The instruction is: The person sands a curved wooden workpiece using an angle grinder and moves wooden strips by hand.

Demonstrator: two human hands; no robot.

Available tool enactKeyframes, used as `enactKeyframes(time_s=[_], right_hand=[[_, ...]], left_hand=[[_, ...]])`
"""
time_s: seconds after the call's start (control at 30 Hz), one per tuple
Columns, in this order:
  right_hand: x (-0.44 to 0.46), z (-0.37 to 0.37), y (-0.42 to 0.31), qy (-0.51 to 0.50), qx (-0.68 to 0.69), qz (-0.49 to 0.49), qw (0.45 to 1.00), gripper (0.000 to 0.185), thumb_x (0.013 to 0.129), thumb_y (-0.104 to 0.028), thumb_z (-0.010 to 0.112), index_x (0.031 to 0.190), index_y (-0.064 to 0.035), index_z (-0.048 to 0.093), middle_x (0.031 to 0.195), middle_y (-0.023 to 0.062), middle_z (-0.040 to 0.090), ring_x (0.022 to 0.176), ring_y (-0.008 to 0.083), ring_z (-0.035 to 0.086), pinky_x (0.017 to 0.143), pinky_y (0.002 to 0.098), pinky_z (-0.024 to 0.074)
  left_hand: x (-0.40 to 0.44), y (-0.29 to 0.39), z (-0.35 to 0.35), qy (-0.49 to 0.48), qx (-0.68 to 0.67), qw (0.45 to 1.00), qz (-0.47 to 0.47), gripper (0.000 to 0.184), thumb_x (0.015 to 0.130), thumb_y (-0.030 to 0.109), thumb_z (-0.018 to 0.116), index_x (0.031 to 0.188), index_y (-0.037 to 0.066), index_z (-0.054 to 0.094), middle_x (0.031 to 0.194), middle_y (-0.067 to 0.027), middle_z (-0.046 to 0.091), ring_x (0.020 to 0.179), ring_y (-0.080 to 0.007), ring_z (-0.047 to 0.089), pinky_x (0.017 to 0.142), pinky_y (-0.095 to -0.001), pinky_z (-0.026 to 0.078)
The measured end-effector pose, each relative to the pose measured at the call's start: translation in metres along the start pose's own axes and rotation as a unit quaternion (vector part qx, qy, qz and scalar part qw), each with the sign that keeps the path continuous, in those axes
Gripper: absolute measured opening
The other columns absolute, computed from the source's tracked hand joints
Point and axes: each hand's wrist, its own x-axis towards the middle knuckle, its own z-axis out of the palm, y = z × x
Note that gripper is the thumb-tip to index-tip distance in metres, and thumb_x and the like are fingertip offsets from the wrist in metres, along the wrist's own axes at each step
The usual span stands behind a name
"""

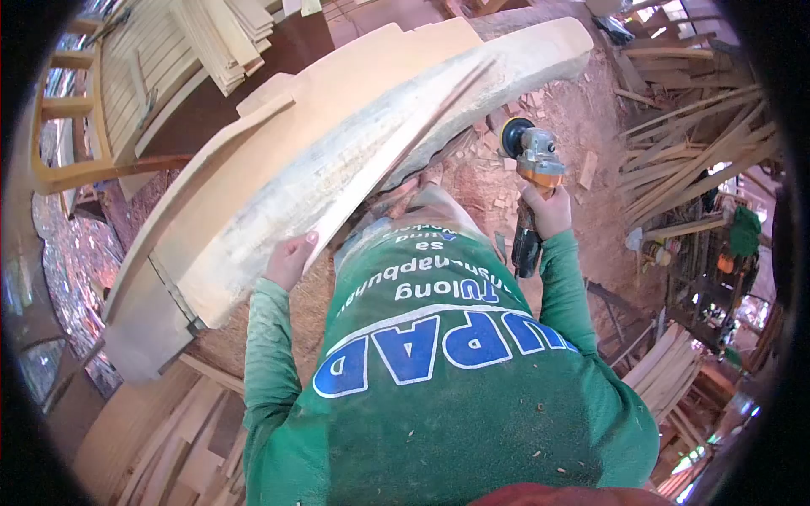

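My left hand point(291, 260) is closed on the near end of a long, thin wooden strip point(371, 181), which slants up and to the right over a large curved wooden piece point(329, 160). That piece has a pale, dusty band along its near side. In my right hand point(547, 209) is an orange and black angle grinder point(540, 164), its round disc at the upper left, apart from the wood. The fingers of my right hand wrap round the tool's body.
A slatted wooden frame point(76, 108) stands at the upper left, with thin boards point(221, 38) on it. Long wood strips point(692, 160) are piled at the right. More planks point(181, 438) lie at the lower left. Wood scraps point(588, 169) litter the ground.
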Motion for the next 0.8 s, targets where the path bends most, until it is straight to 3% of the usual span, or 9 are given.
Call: enactKeyframes(time_s=[0.07, 0.17, 0.2, 0.43, 0.47, 0.53, 0.6, 0.7, 0.8], right_hand=[[-0.004, 0.008, 0.0, 0.035, 0.007, -0.034, 0.999, 0.054, 0.085, -0.036, 0.087, 0.118, 0.0035, 0.071, 0.102, 0.0103, 0.077, 0.089, 0.0181, 0.073, 0.083, 0.0345, 0.0578], [-0.01, 0.005, 0.001, 0.011, 0.04, 0.004, 0.999, 0.053, 0.085, -0.036, 0.086, 0.117, 0.0037, 0.071, 0.103, 0.0111, 0.076, 0.091, 0.018, 0.072, 0.084, 0.0352, 0.0577], [-0.011, 0.003, -0.003, 0.016, 0.039, 0.001, 0.999, 0.053, 0.085, -0.036, 0.086, 0.117, 0.0037, 0.071, 0.103, 0.0116, 0.076, 0.092, 0.0184, 0.072, 0.085, 0.0356, 0.0576], [-0.013, 0.008, 0.011, 0.043, -0.017, 0.027, 0.999, 0.059, 0.085, -0.043, 0.084, 0.118, 0.0042, 0.072, 0.106, 0.0136, 0.076, 0.096, 0.0216, 0.072, 0.088, 0.0374, 0.0567], [-0.014, 0.009, 0.008, 0.04, -0.02, 0.032, 0.998, 0.06, 0.085, -0.044, 0.084, 0.118, 0.0043, 0.072, 0.106, 0.0137, 0.076, 0.096, 0.0221, 0.072, 0.089, 0.0374, 0.0566], [-0.013, 0.006, 0.006, 0.03, 0.001, 0.026, 0.999, 0.059, 0.084, -0.042, 0.085, 0.12, 0.0038, 0.071, 0.107, 0.0132, 0.076, 0.096, 0.0209, 0.072, 0.088, 0.0366, 0.0565], [-0.011, 0.006, 0.002, 0.027, 0.029, 0.028, 0.999, 0.058, 0.084, -0.039, 0.086, 0.122, 0.003, 0.07, 0.106, 0.0124, 0.076, 0.096, 0.0195, 0.072, 0.088, 0.0359, 0.0565], [-0.005, 0.008, 0.001, 0.024, 0.066, 0.052, 0.996, 0.056, 0.084, -0.034, 0.087, 0.124, 0.0014, 0.069, 0.105, 0.0105, 0.075, 0.095, 0.0177, 0.071, 0.087, 0.0353, 0.0563], [0.011, 0.001, 0.017, 0.015, 0.079, 0.068, 0.994, 0.052, 0.085, -0.03, 0.086, 0.125, 0.0004, 0.069, 0.104, 0.0086, 0.074, 0.093, 0.0172, 0.07, 0.086, 0.0353, 0.0564]], left_hand=[[0.002, 0.007, -0.01, -0.134, -0.048, 0.983, -0.12, 0.07, 0.106, 0.07, 0.046, 0.13, 0.01, 0.074, 0.062, 0.0029, 0.049, 0.051, -0.0113, 0.044, 0.05, -0.0291, 0.036], [-0.006, 0.017, -0.016, -0.235, -0.214, 0.935, -0.157, 0.076, 0.107, 0.071, 0.042, 0.128, 0.004, 0.072, 0.06, 0.0051, 0.041, 0.048, -0.0103, 0.039, 0.047, -0.0278, 0.031], [-0.004, 0.021, -0.012, -0.223, -0.202, 0.941, -0.153, 0.079, 0.107, 0.07, 0.041, 0.128, 0.0, 0.071, 0.06, 0.0059, 0.04, 0.047, -0.0091, 0.037, 0.046, -0.0267, 0.03], [-0.003, 0.027, -0.013, -0.19, -0.161, 0.959, -0.132, 0.083, 0.107, 0.073, 0.041, 0.129, -0.001, 0.07, 0.06, 0.0059, 0.043, 0.048, -0.0062, 0.037, 0.046, -0.0249, 0.029], [0.0, 0.02, -0.016, -0.212, -0.196, 0.948, -0.131, 0.085, 0.102, 0.074, 0.051, 0.135, -0.002, 0.067, 0.065, 0.0065, 0.047, 0.052, -0.0054, 0.04, 0.049, -0.0237, 0.032], [0.01, 0.005, -0.002, -0.198, -0.237, 0.951, -0.018, 0.084, 0.098, 0.069, 0.062, 0.143, -0.001, 0.062, 0.071, 0.0082, 0.05, 0.056, -0.004, 0.043, 0.051, -0.022, 0.033], [0.017, -0.001, -0.008, -0.214, -0.283, 0.935, 0.016, 0.087, 0.087, 0.045, 0.083, 0.156, 0.002, 0.051, 0.091, 0.0058, 0.063, 0.074, -0.0046, 0.058, 0.063, -0.0207, 0.048], [0.028, 0.061, 0.02, -0.04, -0.293, 0.952, 0.075, 0.086, 0.085, 0.024, 0.084, 0.159, 0.003, 0.047, 0.111, -0.0023, 0.071, 0.094, -0.0107, 0.067, 0.08, -0.0269, 0.057], [0.074, 0.099, 0.034, 0.064, -0.268, 0.953, 0.126, 0.079, 0.084, 0.015, 0.083, 0.154, 0.002, 0.051, 0.127, -0.0095, 0.07, 0.109, -0.0166, 0.069, 0.096, -0.0328, 0.057]])
